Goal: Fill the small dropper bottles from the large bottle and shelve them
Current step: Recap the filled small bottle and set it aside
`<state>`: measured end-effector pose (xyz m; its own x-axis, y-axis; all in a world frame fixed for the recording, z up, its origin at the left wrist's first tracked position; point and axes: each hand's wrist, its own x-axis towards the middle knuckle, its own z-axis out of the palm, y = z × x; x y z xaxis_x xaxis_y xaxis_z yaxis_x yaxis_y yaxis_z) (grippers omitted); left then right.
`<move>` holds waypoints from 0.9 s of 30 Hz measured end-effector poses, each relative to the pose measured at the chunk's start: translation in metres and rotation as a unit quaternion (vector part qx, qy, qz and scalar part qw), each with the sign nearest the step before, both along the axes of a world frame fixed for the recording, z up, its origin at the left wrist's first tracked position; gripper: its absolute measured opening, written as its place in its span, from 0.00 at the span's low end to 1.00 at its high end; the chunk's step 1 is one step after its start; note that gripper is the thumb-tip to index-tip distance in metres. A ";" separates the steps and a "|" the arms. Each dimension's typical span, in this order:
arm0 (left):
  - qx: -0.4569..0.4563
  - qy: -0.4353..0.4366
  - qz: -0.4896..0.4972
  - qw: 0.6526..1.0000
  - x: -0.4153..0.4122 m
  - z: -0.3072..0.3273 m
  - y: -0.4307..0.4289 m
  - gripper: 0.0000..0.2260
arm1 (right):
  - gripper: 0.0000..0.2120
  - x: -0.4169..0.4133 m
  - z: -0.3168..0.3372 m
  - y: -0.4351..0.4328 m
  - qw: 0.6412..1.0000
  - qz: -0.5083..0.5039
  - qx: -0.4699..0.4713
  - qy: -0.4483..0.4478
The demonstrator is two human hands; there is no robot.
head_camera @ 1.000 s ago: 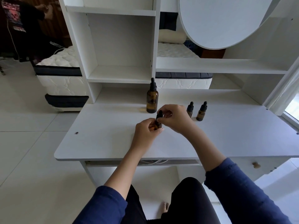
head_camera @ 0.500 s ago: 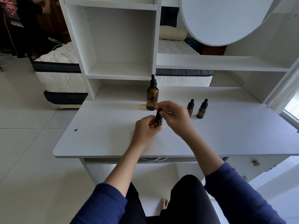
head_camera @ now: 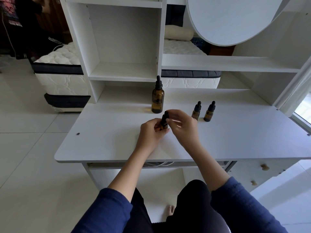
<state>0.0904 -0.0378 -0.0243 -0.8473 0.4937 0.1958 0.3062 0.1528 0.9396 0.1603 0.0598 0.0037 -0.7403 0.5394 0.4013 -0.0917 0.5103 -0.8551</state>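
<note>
My left hand (head_camera: 152,131) grips a small amber dropper bottle (head_camera: 164,122) by its body, just above the white desk (head_camera: 104,140). My right hand (head_camera: 182,126) pinches that bottle's black dropper cap from the right. The large amber bottle (head_camera: 157,100) with its black dropper cap stands upright right behind them. Two more small dropper bottles (head_camera: 196,111) (head_camera: 209,111) stand capped side by side to the right. An open white shelf cubby (head_camera: 122,71) sits above the desk's back left, and a long shelf (head_camera: 227,63) runs to its right.
A round white panel (head_camera: 232,19) hangs above the long shelf. Drawers with knobs (head_camera: 264,167) sit under the desk's right side. A mattress (head_camera: 60,78) lies on the floor behind the desk, and a person in dark clothes stands at the far left.
My right hand has slid off the top of the small bottle, so the black cap shows more. The view has tilted slightly; the bottles on the desk stay put.
</note>
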 end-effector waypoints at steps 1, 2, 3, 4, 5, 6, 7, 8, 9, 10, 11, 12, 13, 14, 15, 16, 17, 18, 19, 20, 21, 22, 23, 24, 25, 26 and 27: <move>-0.001 0.002 -0.002 1.000 0.000 -0.001 0.000 0.06 | 0.10 0.001 -0.001 0.000 1.000 -0.012 0.001 0.002; -0.003 0.004 -0.004 1.000 -0.001 -0.001 0.000 0.07 | 0.09 0.001 -0.002 0.000 1.000 -0.022 0.003 0.006; -0.005 0.006 -0.005 1.000 -0.001 -0.001 0.000 0.07 | 0.08 0.002 -0.002 0.001 1.000 -0.029 0.000 0.012; -0.006 0.007 -0.006 1.000 -0.001 -0.002 -0.001 0.07 | 0.08 0.002 -0.001 0.001 0.999 -0.029 -0.006 0.017; -0.006 0.007 -0.007 1.000 -0.001 -0.002 -0.001 0.07 | 0.08 0.002 0.001 0.001 1.000 -0.020 -0.013 0.018; -0.005 0.005 -0.008 1.000 -0.001 -0.001 -0.001 0.07 | 0.10 0.001 0.002 0.000 1.000 -0.003 -0.017 0.013; -0.003 0.003 -0.008 1.000 -0.001 -0.001 -0.001 0.07 | 0.12 0.000 0.004 0.000 1.000 0.015 -0.014 0.003; -0.002 0.001 -0.008 1.000 0.000 0.000 -0.001 0.07 | 0.13 -0.002 0.005 -0.001 1.000 0.029 -0.004 -0.007; -0.002 0.001 -0.007 1.000 0.000 0.000 -0.002 0.07 | 0.15 -0.003 0.006 -0.001 0.999 0.034 0.007 -0.016; -0.002 0.001 -0.005 1.000 0.000 0.000 -0.002 0.06 | 0.15 -0.005 0.006 -0.001 0.999 0.034 0.016 -0.021; -0.002 0.001 -0.004 1.000 0.001 0.000 -0.002 0.06 | 0.15 -0.006 0.007 0.000 0.999 0.030 0.019 -0.024; -0.002 0.003 -0.003 1.000 0.001 0.001 -0.002 0.06 | 0.15 -0.007 0.007 0.000 0.999 0.025 0.018 -0.027; -0.002 0.005 -0.003 1.000 0.001 0.001 -0.002 0.06 | 0.14 -0.007 0.008 0.001 0.999 0.019 0.016 -0.029; -0.002 0.007 -0.002 1.000 0.001 0.001 -0.002 0.06 | 0.13 -0.008 0.008 0.001 0.999 0.013 0.015 -0.029; -0.002 0.007 -0.001 1.000 0.001 0.001 -0.001 0.06 | 0.13 -0.008 0.007 0.000 0.999 0.009 0.015 -0.029; 0.000 0.008 0.001 1.000 0.001 0.002 -0.001 0.06 | 0.12 -0.008 0.007 0.000 0.999 0.004 0.017 -0.028; -0.001 0.011 0.003 1.000 0.001 0.002 -0.001 0.06 | 0.11 -0.009 0.007 -0.001 0.999 0.000 0.019 -0.026; -0.004 0.014 0.006 1.000 0.002 0.002 0.000 0.06 | 0.11 -0.009 0.007 -0.002 1.000 -0.005 0.019 -0.024; -0.007 0.018 0.009 1.000 0.002 0.002 0.000 0.07 | 0.10 -0.010 0.006 -0.003 1.000 -0.008 0.017 -0.021; -0.009 0.021 0.010 1.000 0.003 0.003 0.000 0.07 | 0.10 -0.010 0.006 -0.003 1.000 -0.013 0.015 -0.019; -0.009 0.022 0.009 1.000 0.003 0.003 -0.001 0.07 | 0.10 -0.011 0.006 -0.004 1.000 -0.018 0.014 -0.019; -0.008 0.024 0.008 1.000 0.003 0.003 -0.001 0.07 | 0.09 -0.011 0.006 -0.005 0.999 -0.023 0.014 -0.019; -0.007 0.026 0.006 1.000 0.003 0.003 -0.001 0.07 | 0.09 -0.012 0.006 -0.005 0.999 -0.026 0.015 -0.020; -0.005 0.027 0.004 1.000 0.003 0.003 -0.001 0.07 | 0.09 -0.012 0.006 -0.005 0.999 -0.027 0.015 -0.021; -0.003 0.025 0.002 1.000 0.003 0.003 -0.001 0.07 | 0.09 -0.011 0.007 -0.005 0.999 -0.025 0.012 -0.024; 0.001 0.019 0.001 1.000 0.003 0.003 -0.002 0.07 | 0.09 -0.011 0.008 -0.005 0.999 -0.022 0.008 -0.028; 0.005 0.013 -0.001 1.000 0.003 0.003 -0.002 0.07 | 0.09 -0.010 0.009 -0.004 0.999 -0.019 0.006 -0.032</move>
